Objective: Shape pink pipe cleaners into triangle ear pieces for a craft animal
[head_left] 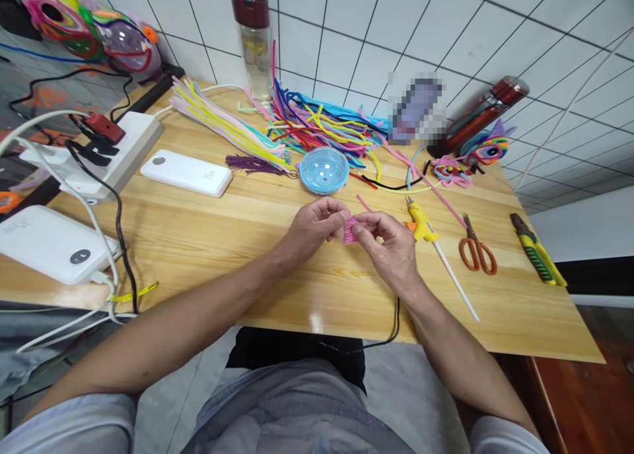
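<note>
Between my two hands is a small pink ribbed piece (349,230), held just above the wooden table (297,289). My left hand (317,226) pinches its left side with thumb and fingertips. On its right side the thumb and fingers of my right hand (389,246) are closed on it. A pink strip (364,203) sticks out above my right hand. Just beyond my hands stands a light blue bowl (324,170). A yellow glue gun (422,221) with a white stick lies right of my right hand, partly hidden by it.
Colourful pipe cleaners (317,123) lie along the back, near a bottle (255,51). Scissors (476,250) and pliers (535,249) lie at the right, a red thermos (480,113) behind. Power banks (185,172), a power strip (119,153) and cables occupy the left.
</note>
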The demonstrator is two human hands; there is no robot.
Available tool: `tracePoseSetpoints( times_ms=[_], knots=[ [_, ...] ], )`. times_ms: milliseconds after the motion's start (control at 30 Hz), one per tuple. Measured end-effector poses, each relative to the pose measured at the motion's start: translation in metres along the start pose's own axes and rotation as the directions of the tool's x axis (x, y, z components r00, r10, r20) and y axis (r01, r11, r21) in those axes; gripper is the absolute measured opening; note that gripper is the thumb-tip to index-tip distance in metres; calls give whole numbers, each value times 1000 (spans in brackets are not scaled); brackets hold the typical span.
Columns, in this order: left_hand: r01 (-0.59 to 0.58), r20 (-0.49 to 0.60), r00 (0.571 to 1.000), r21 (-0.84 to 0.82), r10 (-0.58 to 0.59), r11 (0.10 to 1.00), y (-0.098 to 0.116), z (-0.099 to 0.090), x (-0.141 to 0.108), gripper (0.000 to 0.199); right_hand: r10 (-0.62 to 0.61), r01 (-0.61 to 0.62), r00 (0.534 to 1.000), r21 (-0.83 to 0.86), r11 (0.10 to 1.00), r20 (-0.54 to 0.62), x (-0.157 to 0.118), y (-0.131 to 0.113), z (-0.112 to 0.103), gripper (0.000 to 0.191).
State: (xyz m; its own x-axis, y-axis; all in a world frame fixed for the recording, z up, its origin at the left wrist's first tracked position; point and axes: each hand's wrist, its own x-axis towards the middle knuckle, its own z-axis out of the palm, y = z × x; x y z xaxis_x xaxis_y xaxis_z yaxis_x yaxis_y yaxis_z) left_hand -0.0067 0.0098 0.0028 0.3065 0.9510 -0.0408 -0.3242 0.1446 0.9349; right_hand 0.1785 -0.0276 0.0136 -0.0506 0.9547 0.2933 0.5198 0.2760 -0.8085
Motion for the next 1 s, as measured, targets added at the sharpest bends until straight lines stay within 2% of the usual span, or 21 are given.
tracePoseSetpoints(
  times_ms=[300, 567, 767, 1000],
  knots=[
    [34, 14, 999, -3, -34, 999, 6, 0, -2, 31, 12, -12, 1000, 17, 1000, -6, 1, -1, -1, 16],
    [8, -8, 1000, -34, -8, 999, 8, 2, -4, 24, 70, -68, 998, 162, 984, -6, 1, 1, 2, 22],
    [-31, 29, 999, 5, 31, 1000, 4, 0, -2, 29, 72, -72, 997, 129, 989, 4, 1, 1, 2, 25],
    [13, 24, 1000, 37, -14, 999, 6, -3, -1, 34, 86, -88, 996, 103, 991, 18, 0, 0, 1, 26]
  ],
)
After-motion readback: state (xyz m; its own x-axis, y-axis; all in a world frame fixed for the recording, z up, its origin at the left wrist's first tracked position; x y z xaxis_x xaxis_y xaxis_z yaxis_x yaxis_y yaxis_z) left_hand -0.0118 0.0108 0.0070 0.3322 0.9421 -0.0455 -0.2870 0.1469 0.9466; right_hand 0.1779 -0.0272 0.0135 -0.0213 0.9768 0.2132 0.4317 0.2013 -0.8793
